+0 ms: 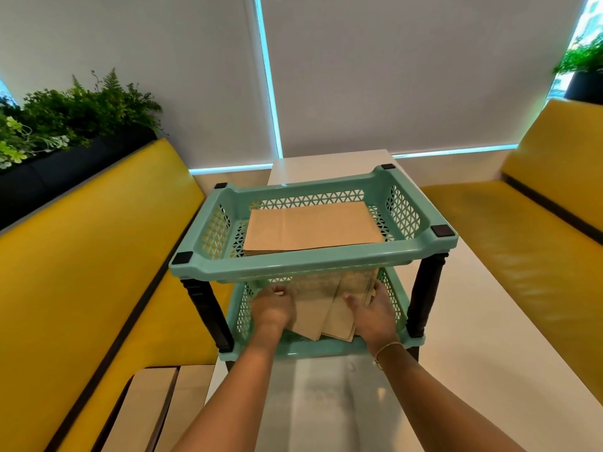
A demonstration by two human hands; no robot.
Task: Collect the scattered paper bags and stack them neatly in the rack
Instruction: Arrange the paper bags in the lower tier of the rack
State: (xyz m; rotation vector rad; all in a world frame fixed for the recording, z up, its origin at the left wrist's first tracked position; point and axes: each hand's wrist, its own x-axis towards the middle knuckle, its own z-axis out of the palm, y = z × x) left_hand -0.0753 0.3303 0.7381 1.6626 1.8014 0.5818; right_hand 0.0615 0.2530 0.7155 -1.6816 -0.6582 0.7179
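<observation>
Fingers (pixel 280 290) on paper bags (pixel 329 308), lower rack (pixel 313 349) tier

- Lower tray (pixel 396 305): my hands enter through its open front, beneath the upper tray (pixel 293 261).
- Black posts (pixel 208 311) flank that opening.
- Paper bags (pixel 329 308) fill the floor.
- Upper tray: open from above.

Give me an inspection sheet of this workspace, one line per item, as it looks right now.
Surface: white table, glossy.
Job's things: green two-tier rack; neat bag stack in top tray; loose bags skewed in bottom tray.
Clutter: nothing seen.
Hands: left hand and right hand flank the loose bags; grip unclear.
Cables: nothing seen.
Surroundings: yellow benches, planter, window blinds.
</observation>
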